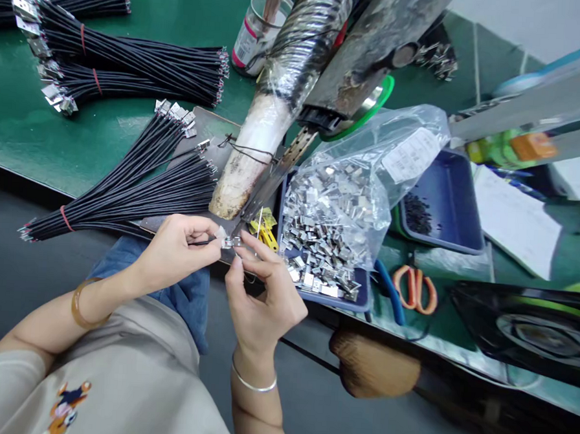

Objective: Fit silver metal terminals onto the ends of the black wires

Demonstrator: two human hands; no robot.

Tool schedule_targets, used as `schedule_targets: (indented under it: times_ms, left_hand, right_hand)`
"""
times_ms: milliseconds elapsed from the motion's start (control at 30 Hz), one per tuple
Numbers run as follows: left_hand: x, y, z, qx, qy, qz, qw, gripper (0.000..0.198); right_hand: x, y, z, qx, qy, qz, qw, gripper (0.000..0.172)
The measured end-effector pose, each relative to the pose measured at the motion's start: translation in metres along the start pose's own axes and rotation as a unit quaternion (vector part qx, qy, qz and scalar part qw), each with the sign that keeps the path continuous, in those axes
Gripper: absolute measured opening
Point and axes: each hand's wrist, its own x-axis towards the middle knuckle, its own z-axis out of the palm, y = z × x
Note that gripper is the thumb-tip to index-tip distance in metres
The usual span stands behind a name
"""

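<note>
My left hand [184, 247] pinches the end of a black cable, where a small silvery metal connector [227, 243] sits at the fingertips. Just right of it, my right hand [264, 287] has its thumb and fingers curled close together around a thin silvery wire [260, 220]. The tips of its fingers are next to the connector; whether they touch it I cannot tell. Right above both hands is the lower end of a slotted metal rod [293, 149], beside a wrapped white tube [246, 169]. A fanned bundle of black cables [145, 193] lies left of my hands.
Blue tray [363, 298] holds loose metal connectors [323, 225] in a plastic bag. Another blue tray [454, 193] has small black pieces. Orange-handled scissors [415, 288], a yellow tool [268, 235] and a jar [248, 43] stand around. Banded cable bundles [147, 60] lie at upper left.
</note>
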Motion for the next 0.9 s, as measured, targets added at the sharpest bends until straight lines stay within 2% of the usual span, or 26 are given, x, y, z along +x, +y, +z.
schedule_targets:
  times_ms: [200,367,500,567,667,733,800,900]
  left_hand:
    - [-0.003,-0.004,-0.001,0.039,-0.018,0.014,0.999,0.015]
    - [-0.005,-0.004,-0.008,0.041,-0.074,-0.003,0.996,0.018]
    - [-0.009,-0.005,-0.011,0.114,-0.062,0.062,0.99,0.016]
    - [-0.012,-0.006,-0.01,0.161,-0.051,0.115,0.979,0.016]
    - [-0.015,-0.007,-0.009,0.22,-0.041,0.19,0.956,0.017]
    - [-0.018,-0.007,-0.008,0.254,-0.028,0.23,0.939,0.018]
    - [-0.021,-0.008,-0.007,0.283,-0.02,0.256,0.924,0.019]
    - [-0.025,-0.012,-0.004,0.308,-0.017,0.267,0.913,0.021]
  right_hand:
    - [0.0,0.002,-0.003,-0.016,0.024,-0.029,0.999,0.016]
    - [-0.009,0.007,-0.004,0.014,0.074,-0.05,0.996,0.018]
    - [-0.015,0.008,-0.014,0.041,0.14,-0.01,0.989,0.01]
    - [-0.014,0.006,-0.021,0.001,0.111,-0.014,0.994,0.009]
    - [-0.006,0.0,-0.026,-0.07,-0.035,-0.054,0.995,0.011]
    - [-0.001,-0.003,-0.025,-0.094,-0.102,-0.083,0.987,0.008]
    - [0.001,-0.003,-0.022,-0.098,-0.127,-0.097,0.982,0.007]
    - [0.0,-0.001,-0.015,-0.085,-0.123,-0.094,0.984,0.009]
